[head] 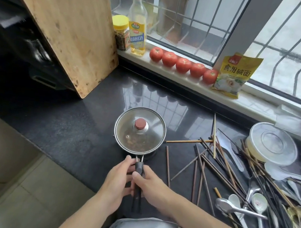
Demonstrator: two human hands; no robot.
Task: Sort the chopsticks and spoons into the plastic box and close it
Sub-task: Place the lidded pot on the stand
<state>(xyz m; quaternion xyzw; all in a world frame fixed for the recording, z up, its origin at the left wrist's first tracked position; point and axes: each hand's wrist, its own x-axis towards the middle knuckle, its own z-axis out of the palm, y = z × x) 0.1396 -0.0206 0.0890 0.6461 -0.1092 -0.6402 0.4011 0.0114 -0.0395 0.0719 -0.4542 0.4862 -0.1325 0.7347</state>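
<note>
Both hands (118,182) (151,182) grip pan handle (139,166); lidded pan (140,130) holds dark food.

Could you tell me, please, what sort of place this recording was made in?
Most likely a home kitchen. A lidded saucepan sits on a dark stone counter, a wooden cutting board leans at the left, and tomatoes and a cooking oil bottle line the windowsill.

Bright daylight from window (204,25); glare on countertop (147,98); wide-angle edge distortion; slightly soft.
</note>
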